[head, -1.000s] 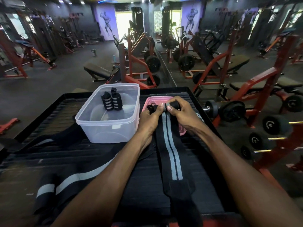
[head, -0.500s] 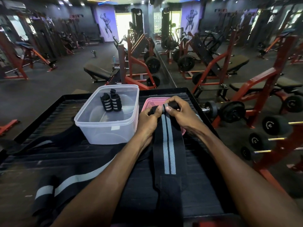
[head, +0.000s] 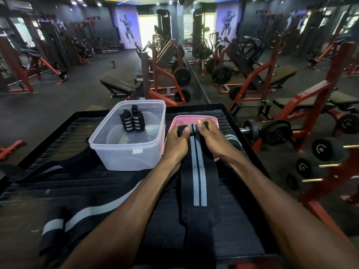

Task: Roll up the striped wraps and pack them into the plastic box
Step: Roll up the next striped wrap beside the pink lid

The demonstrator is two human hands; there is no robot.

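Note:
A black wrap with two grey stripes (head: 198, 177) lies lengthwise on the black ribbed mat (head: 68, 181), its far end wound into a small roll. My left hand (head: 175, 141) and my right hand (head: 210, 137) pinch that roll from either side, thumbs on top. Left of them stands the clear plastic box (head: 124, 152), with two rolled striped wraps (head: 132, 120) upright inside. Another unrolled striped wrap (head: 81, 216) lies flat at the near left, partly under my left forearm.
The pink lid (head: 194, 119) lies under my hands, right of the box. A further striped roll (head: 232, 139) peeks out behind my right wrist. A dumbbell rack (head: 320, 150) stands to the right; red benches and weight machines fill the floor beyond.
The roll between my hands has grown thicker and moved nearer to me. The wrap's loose tail has slid forward along the mat.

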